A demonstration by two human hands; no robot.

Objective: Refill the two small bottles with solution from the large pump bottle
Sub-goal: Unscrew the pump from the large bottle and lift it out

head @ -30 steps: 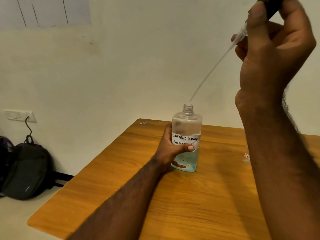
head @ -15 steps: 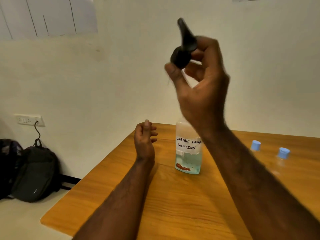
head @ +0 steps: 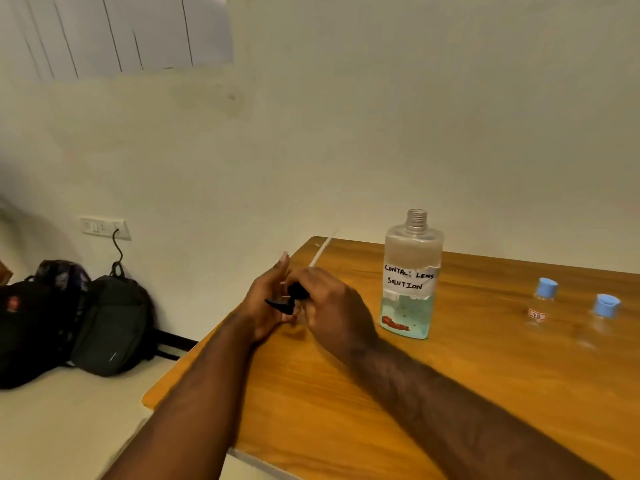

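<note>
Low over the orange-brown wooden table (head: 485, 393), the right hand (head: 332, 306) grips the black plastic pump head (head: 294, 292); the left hand (head: 266, 299) rests straight-fingered against its nozzle. To the right stand the uncapped, labelled clear large bottle (head: 410, 282), a blue-capped small clear bottle (head: 542, 303) and a second small bottle (head: 604, 310).

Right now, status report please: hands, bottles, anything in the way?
Right hand grips black pump head, left hand open beside it. Large clear labelled bottle uncapped. Two small blue-capped bottles capped, nothing blocking them.

A wooden table (head: 485, 393) stands by the pale far wall (head: 381, 116); at left, dark backpacks (head: 104, 323) sit below a socket (head: 104, 226).
</note>
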